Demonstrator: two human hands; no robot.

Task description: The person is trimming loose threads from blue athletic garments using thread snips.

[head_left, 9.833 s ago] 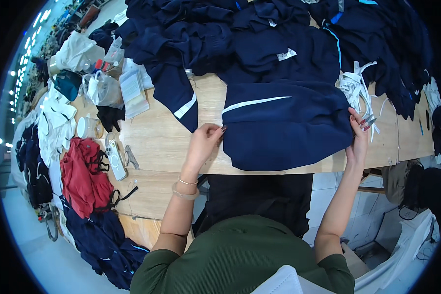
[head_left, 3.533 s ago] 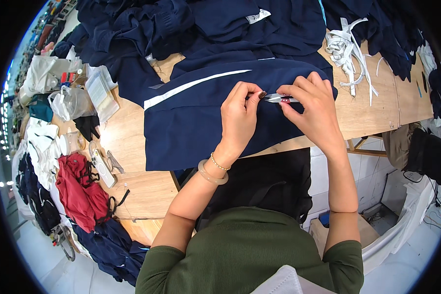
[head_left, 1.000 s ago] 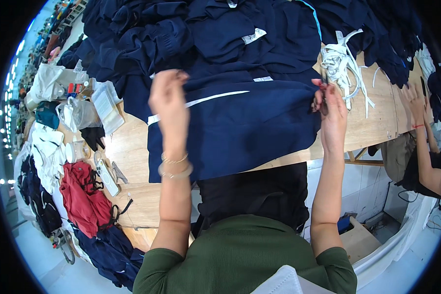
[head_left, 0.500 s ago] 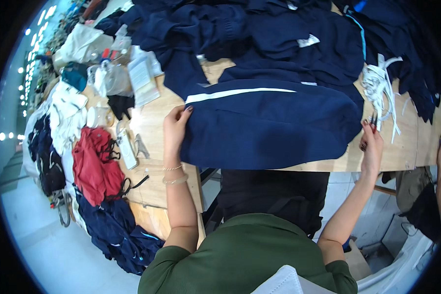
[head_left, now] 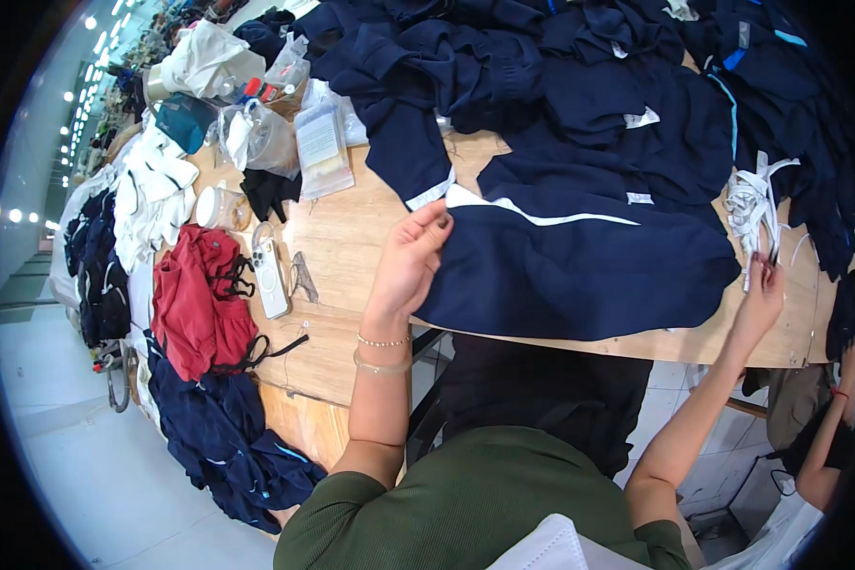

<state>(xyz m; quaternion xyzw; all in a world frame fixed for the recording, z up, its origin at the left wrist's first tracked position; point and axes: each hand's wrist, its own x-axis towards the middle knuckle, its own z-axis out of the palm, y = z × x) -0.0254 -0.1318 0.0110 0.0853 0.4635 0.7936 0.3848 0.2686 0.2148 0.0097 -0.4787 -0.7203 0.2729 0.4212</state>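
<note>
Navy garment piece point(head_left: 579, 275) lies on the wooden table point(head_left: 337, 266), along its front edge. Left to right: red garment point(head_left: 199, 299); white phone point(head_left: 271, 278); left hand point(head_left: 410, 258), pinching the navy piece's striped corner; right hand point(head_left: 760, 299), closed on small snips point(head_left: 775, 254), mostly hidden, beside white strips point(head_left: 752, 199).

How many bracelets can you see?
3: a beaded one and a pale bangle on the wearer's left arm, a red one on a co-worker's arm, far right. Others may be hidden.

Bright, with black-rimmed fisheye distortion
</note>
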